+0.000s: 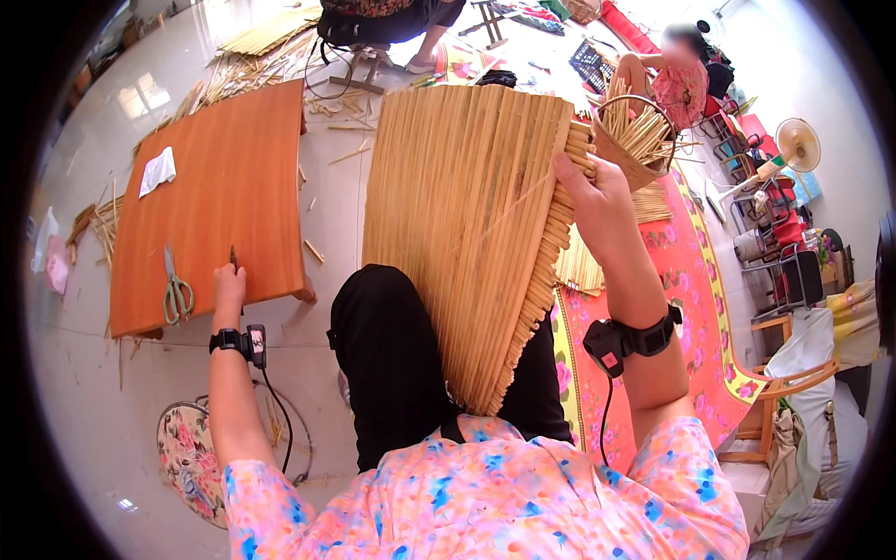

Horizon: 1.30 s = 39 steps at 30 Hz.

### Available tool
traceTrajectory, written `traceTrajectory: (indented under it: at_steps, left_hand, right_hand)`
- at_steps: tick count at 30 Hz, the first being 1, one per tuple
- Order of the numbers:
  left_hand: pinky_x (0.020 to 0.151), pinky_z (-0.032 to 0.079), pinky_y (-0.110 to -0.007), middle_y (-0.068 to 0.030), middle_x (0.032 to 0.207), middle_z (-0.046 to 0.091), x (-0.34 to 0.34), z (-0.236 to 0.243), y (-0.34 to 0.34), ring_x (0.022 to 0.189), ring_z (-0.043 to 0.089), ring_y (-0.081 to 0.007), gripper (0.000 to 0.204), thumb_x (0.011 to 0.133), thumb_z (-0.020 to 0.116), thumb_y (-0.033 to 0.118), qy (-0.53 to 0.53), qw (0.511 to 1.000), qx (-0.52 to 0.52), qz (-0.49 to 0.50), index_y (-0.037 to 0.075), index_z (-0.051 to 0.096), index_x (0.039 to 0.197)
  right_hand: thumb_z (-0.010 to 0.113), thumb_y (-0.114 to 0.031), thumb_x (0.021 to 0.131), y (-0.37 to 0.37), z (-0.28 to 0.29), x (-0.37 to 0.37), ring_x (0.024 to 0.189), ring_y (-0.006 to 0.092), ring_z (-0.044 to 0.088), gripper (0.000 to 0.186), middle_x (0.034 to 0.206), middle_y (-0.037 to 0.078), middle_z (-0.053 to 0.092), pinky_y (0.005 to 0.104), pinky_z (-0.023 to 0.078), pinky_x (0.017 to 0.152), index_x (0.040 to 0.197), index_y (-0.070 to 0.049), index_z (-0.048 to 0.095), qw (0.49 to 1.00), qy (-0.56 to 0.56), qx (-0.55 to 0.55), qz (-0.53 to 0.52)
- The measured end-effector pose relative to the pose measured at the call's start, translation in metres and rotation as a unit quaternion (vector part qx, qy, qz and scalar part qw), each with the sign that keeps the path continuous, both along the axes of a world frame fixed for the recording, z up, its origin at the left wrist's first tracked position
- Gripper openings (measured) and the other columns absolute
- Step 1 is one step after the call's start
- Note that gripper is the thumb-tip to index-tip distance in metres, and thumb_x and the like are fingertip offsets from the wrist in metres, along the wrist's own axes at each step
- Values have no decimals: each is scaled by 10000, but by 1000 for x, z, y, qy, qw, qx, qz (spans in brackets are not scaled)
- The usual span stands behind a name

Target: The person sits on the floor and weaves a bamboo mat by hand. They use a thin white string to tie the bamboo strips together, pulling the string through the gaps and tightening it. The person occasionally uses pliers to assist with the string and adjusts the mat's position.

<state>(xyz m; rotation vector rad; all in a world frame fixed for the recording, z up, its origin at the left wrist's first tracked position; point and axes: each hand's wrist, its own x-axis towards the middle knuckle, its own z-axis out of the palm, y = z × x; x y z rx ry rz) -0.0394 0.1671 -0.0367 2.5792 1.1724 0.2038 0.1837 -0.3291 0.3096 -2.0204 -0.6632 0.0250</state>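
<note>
A large tapered panel of straw-coloured reeds rests over my lap, one edge made of stepped reed ends. My right hand grips this panel at its upper right, thumb on the front and fingers behind it. My left hand is at the right side of an orange wooden table, fingers closed on a small dark pointed tool. Green-handled scissors lie on the table to the left of that hand. A white paper or cloth lies farther back on it.
Beyond the panel are a basket of reeds, a seated person and another person's legs. A pink floral mat is at right, with chairs, a fan and loose reeds around. A round floral stool stands lower left.
</note>
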Motion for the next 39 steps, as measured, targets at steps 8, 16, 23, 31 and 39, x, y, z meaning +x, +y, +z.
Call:
traceTrajectory:
  at_steps: [8, 16, 23, 31, 39]
  left_hand:
    - [962, 439, -464, -219, 1244, 522, 78, 73, -76, 1158, 493, -394, 450, 827, 697, 279, -90, 988, 121, 30, 39, 570, 1186]
    - [757, 500, -274, -82, 1065, 628, 128, 291, -310, 914, 633, -178, 231, 839, 690, 110, -448, 769, -197, -412, 33, 635, 1050]
    - [602, 459, -349, -122, 800, 589, 141, 295, -345, 656, 585, -228, 104, 851, 635, 85, -506, 765, -172, -359, 4, 594, 901]
    - [635, 464, -316, -76, 769, 547, 65, 273, -216, 695, 542, -141, 230, 947, 526, 237, -440, 879, -69, -169, 9, 550, 927]
    - [484, 384, -221, -11, 658, 534, -83, 174, -1, 537, 488, -79, 170, 917, 585, 180, -471, 862, -98, 163, 21, 580, 855]
  right_hand:
    - [575, -273, 960, 5, -3, -11, 712, 64, 515, 316, 796, 3, 616, 262, 439, 640, 941, 38, 630, 999, 10, 27, -20]
    - [590, -292, 951, 15, 6, -26, 772, 87, 564, 341, 882, 37, 660, 267, 464, 695, 1017, 39, 642, 1000, 10, 16, -20]
    - [580, -299, 959, 11, 5, -24, 788, 76, 542, 348, 874, 17, 640, 267, 459, 706, 992, 43, 636, 1000, -15, -12, 1]
    - [552, -357, 940, 1, -8, -7, 654, 184, 566, 424, 713, 110, 631, 358, 462, 652, 893, 58, 626, 999, -32, 1, 3]
    - [553, -340, 939, 4, -9, -6, 689, 233, 601, 408, 753, 153, 650, 384, 469, 678, 916, 61, 630, 999, -52, 9, -10]
